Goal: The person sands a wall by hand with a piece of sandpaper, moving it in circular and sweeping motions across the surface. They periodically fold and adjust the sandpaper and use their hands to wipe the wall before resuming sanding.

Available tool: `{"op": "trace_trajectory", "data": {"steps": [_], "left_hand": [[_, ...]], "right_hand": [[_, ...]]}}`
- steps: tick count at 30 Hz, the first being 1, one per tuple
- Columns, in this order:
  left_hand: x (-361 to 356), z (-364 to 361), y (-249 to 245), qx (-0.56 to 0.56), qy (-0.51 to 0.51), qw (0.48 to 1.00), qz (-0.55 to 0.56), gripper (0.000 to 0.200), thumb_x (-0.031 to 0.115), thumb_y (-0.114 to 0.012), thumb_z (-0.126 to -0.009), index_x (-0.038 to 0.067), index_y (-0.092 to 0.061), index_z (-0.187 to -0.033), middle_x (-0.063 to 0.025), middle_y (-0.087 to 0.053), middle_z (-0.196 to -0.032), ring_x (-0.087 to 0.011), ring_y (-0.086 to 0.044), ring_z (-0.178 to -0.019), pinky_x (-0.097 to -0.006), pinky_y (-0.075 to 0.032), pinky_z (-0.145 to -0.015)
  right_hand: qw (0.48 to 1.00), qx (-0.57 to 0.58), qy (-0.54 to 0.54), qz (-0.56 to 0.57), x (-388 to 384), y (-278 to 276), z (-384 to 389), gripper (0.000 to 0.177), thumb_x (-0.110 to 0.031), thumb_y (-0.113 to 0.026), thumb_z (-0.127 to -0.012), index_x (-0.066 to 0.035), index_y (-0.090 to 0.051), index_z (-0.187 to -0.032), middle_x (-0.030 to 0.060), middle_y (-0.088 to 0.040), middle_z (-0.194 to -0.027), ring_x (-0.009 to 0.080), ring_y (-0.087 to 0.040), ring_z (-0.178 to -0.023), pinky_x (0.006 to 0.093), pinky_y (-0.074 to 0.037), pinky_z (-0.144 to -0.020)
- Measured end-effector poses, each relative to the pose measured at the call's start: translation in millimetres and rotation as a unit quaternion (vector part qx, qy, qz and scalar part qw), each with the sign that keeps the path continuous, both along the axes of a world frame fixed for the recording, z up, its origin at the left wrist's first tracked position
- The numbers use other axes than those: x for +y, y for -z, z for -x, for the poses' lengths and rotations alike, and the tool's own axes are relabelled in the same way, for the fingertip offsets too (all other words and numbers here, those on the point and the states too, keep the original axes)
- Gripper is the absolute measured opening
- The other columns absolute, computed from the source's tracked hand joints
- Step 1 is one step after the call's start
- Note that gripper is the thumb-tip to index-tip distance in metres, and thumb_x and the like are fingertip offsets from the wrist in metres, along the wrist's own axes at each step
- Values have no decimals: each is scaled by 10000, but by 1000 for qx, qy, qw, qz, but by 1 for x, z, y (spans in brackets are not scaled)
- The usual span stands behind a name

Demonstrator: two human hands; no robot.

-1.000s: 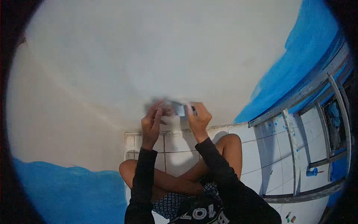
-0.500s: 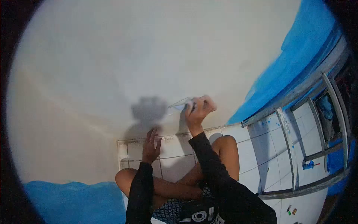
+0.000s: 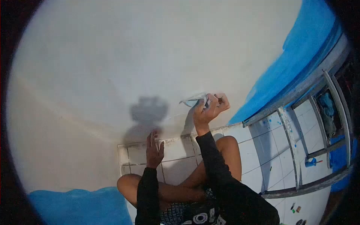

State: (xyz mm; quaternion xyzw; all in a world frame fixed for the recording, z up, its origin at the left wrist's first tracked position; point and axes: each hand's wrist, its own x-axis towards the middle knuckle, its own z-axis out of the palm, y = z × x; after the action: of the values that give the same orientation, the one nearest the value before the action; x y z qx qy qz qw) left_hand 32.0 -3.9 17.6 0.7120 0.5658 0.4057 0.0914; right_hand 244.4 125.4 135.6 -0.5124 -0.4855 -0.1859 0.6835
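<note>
My right hand point(image 3: 212, 108) is closed around a thin, pale folded sheet point(image 3: 194, 100), which sticks out to the left of the fingers against the whitish wall point(image 3: 150, 48). Low in front of the wall, my left hand point(image 3: 154, 152) has its fingers apart and holds nothing. Its fingertips are near the wall's bottom edge, above the white floor tiles point(image 3: 180, 168). The palm side of the right hand is partly hidden.
Blue paint point(image 3: 277, 71) covers the wall at right, and more blue point(image 3: 78, 202) is at lower left. A ladder point(image 3: 290, 146) lies across the tiles at right, with a small blue item point(image 3: 310, 162) between its rails. Small bits lie at lower right.
My right hand has moved to the right along the wall with the pale sheet. My left hand has shifted slightly right, its fingers pointing up.
</note>
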Motion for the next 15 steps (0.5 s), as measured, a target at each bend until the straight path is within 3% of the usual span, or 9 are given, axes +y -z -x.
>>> {"op": "trace_trajectory", "data": {"steps": [3, 4, 7, 8, 9, 11, 12, 14, 15], "left_hand": [[1, -1, 2, 6, -4, 1000, -6, 661, 161, -582, -957, 16, -252, -1510, -250, -430, -1345, -381, -513, -1187, -489, -462, -978], [2, -2, 4, -34, 2, 999, 20, 678, 171, -588, -957, 11, -239, -1516, -252, -417, -1365, -383, -501, -1206, -487, -460, -986], [0, -4, 0, -58, 16, 997, 45, 706, 185, -601, -952, 9, -224, -1523, -256, -399, -1394, -384, -479, -1240, -484, -457, -995], [-2, -4, -1, -50, 16, 998, 46, 717, 189, -609, -948, 12, -221, -1524, -257, -393, -1403, -384, -470, -1255, -483, -457, -997], [-2, -3, 2, -50, 15, 997, 48, 717, 189, -609, -948, 12, -221, -1524, -257, -393, -1403, -384, -470, -1255, -483, -457, -997], [-2, -6, 14, -70, 10, 995, 70, 743, 178, -624, -938, 30, -210, -1537, -274, -321, -1454, -394, -452, -1276, -490, -455, -1005], [-3, -9, 21, -73, 6, 995, 71, 743, 178, -624, -938, 30, -210, -1537, -274, -321, -1454, -394, -452, -1276, -490, -455, -1005], [2, -11, 27, 67, -13, 997, 40, 766, 189, -622, -939, 67, -185, -1555, -284, -199, -1516, -413, -438, -1287, -502, -450, -1020], [1, -11, 24, 70, -12, 997, 37, 766, 189, -622, -939, 67, -185, -1555, -284, -199, -1516, -413, -438, -1287, -502, -450, -1020]], "right_hand": [[990, -91, -109, 11, -5, 18, 32, 260, -234, -754, -800, -76, -615, -953, 170, -453, -1023, 346, -428, -1047, 481, -331, -913], [971, -217, -98, -5, -12, 17, 30, 236, -213, -746, -801, -67, -617, -933, 183, -473, -1071, 359, -423, -1096, 507, -335, -931], [974, -221, -42, -2, -9, 7, 11, 196, -184, -735, -804, -76, -622, -922, 192, -485, -1142, 368, -421, -1124, 517, -339, -919], [997, -52, -48, -15, 1, 2, 7, 168, -155, -725, -807, -85, -636, -932, 202, -478, -1204, 371, -417, -1147, 516, -341, -931], [997, -52, -50, -12, 2, -10, 3, 168, -155, -725, -807, -85, -636, -932, 202, -478, -1204, 371, -417, -1147, 516, -341, -931], [996, 72, -37, -28, -7, -36, -4, 166, -149, -732, -802, -82, -646, -928, 201, -486, -1180, 372, -419, -1143, 506, -346, -946], [996, 69, -41, -26, -10, -26, 2, 166, -149, -732, -802, -82, -646, -928, 201, -486, -1180, 372, -419, -1143, 506, -346, -946], [983, -159, -89, 20, -14, 1, 20, 174, -133, -738, -793, -59, -643, -918, 211, -470, -1193, 373, -416, -1139, 493, -356, -945], [984, -157, -87, 18, -13, -4, 20, 174, -133, -738, -793, -59, -643, -918, 211, -470, -1193, 373, -416, -1139, 493, -356, -945]]}}
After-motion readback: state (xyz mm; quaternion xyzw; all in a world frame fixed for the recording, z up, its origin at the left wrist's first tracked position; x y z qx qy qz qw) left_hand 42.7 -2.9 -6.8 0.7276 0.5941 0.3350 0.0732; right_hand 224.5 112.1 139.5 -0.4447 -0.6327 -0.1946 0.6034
